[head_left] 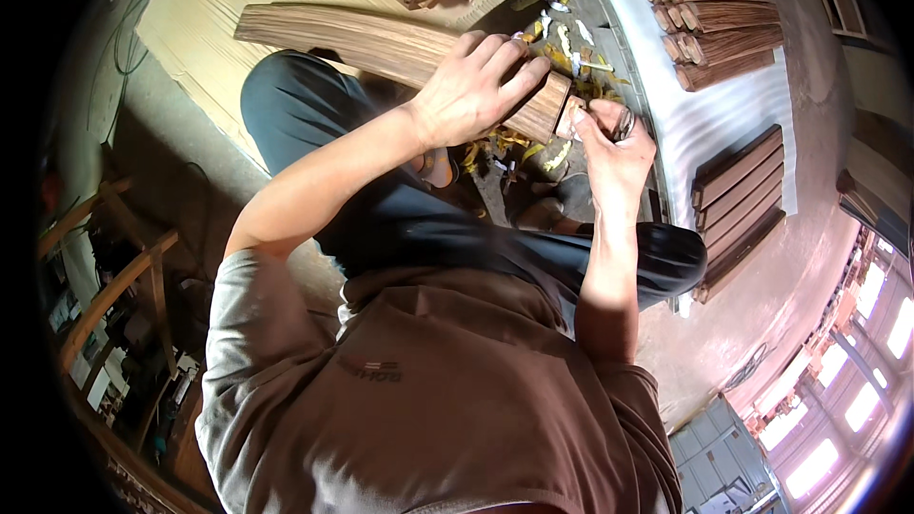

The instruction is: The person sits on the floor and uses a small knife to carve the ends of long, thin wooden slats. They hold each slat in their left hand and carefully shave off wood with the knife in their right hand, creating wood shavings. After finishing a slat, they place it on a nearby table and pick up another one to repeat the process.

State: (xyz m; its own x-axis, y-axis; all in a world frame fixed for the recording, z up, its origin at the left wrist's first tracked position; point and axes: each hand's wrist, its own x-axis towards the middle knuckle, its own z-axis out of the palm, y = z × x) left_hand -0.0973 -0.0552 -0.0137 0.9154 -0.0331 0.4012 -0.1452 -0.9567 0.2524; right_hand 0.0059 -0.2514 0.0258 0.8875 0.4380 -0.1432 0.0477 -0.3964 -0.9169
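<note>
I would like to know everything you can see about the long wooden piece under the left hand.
The long wooden piece is brown, with darker streaks along its length. Its right end steps down to a short, paler block. It slants from upper left to the right hand, which touches that end; the left hand lies across it.

The left arm (pixel 328 167) bends wide at the elbow, its left hand (pixel 476 81) grasping the board (pixel 343 30) from above, fingers bent across it. The right forearm (pixel 609 266) extends toward the board's right end, right hand (pixel 617 152) there, thumb touching, fingers curled (around what, I can't quite see).
</note>
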